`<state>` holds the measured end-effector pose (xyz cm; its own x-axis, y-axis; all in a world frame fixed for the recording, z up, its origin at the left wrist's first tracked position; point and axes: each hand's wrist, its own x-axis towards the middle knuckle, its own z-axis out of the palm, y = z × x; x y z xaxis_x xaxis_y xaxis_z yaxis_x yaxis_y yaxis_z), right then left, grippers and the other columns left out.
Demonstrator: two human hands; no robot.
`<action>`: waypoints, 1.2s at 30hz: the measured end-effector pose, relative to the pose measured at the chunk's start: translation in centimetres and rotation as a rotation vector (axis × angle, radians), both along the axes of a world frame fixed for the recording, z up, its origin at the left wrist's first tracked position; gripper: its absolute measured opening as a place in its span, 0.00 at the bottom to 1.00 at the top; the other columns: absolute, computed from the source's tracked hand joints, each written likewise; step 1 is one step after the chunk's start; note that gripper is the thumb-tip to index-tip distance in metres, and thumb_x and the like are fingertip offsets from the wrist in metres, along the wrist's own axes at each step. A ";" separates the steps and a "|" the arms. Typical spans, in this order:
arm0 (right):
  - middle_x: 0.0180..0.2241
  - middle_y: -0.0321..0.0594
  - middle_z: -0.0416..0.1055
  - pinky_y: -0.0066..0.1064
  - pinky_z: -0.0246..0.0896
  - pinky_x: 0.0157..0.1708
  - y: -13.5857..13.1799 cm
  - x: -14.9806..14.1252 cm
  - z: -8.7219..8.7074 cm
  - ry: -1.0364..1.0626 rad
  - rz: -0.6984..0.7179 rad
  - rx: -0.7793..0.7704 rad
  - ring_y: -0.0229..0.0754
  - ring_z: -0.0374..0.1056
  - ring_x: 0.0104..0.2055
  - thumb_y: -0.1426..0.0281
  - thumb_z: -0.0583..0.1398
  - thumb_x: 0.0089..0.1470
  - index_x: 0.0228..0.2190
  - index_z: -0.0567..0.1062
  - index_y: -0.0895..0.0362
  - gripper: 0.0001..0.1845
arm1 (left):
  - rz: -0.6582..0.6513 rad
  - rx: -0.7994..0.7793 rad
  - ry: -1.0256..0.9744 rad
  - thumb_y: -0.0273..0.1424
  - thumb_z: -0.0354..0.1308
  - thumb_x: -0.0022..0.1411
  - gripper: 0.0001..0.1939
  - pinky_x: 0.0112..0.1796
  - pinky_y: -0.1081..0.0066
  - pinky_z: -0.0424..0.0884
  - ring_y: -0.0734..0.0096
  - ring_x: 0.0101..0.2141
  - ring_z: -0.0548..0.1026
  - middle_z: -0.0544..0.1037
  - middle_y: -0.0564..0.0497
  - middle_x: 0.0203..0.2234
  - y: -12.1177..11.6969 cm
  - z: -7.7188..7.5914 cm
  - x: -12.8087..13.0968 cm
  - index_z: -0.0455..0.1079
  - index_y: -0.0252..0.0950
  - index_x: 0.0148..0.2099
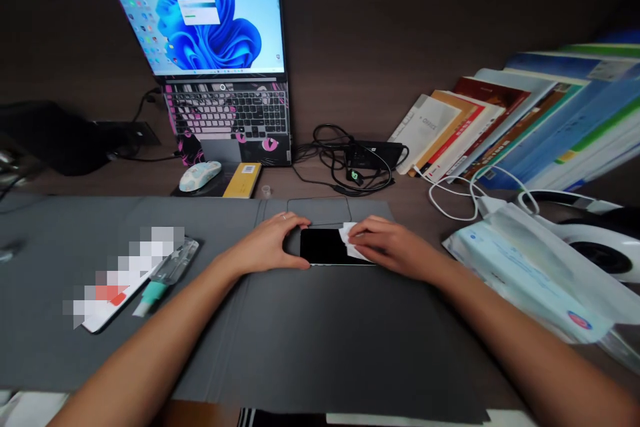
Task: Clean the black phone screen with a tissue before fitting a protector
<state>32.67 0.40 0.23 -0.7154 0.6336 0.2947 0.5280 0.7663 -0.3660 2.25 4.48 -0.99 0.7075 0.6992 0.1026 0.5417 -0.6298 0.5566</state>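
Observation:
A smartphone (323,245) with a dark screen lies sideways on the grey desk mat (320,333). My left hand (270,243) grips its left end, thumb at the near edge and fingers at the far edge. Pinched in the fingers of my right hand (393,243) is a folded white tissue (347,233), which rests on the right part of the screen. That hand and the tissue hide the phone's right end. To the left lies a small clear bottle (175,263) with a teal collar, beside a white flat item (113,307) that is mostly blurred out.
Behind the mat stands an open laptop (227,113), with a mouse (200,175) and a yellow box (242,180) in front. A black power adapter (375,155) sits among tangled cables. Leaning books (470,120), a tissue pack (525,280) and white headphones (600,247) occupy the right.

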 end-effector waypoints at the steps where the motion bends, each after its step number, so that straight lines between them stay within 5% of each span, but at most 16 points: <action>1: 0.44 0.44 0.77 0.35 0.66 0.48 0.0 0.4 0.1 -0.004 -0.009 -0.002 0.43 0.71 0.47 0.69 0.56 0.67 0.42 0.80 0.55 0.12 | -0.004 -0.002 -0.003 0.43 0.72 0.53 0.35 0.54 0.56 0.69 0.53 0.53 0.72 0.73 0.46 0.54 0.1 0.0 0.0 0.66 0.42 0.60; 36: 0.46 0.45 0.76 0.39 0.66 0.51 -0.5 -0.3 -0.4 -0.024 -0.055 0.018 0.46 0.69 0.49 0.68 0.54 0.69 0.44 0.79 0.55 0.14 | -0.061 -0.020 0.001 0.40 0.67 0.56 0.30 0.57 0.56 0.66 0.54 0.54 0.71 0.71 0.46 0.53 -0.2 0.4 0.2 0.66 0.41 0.59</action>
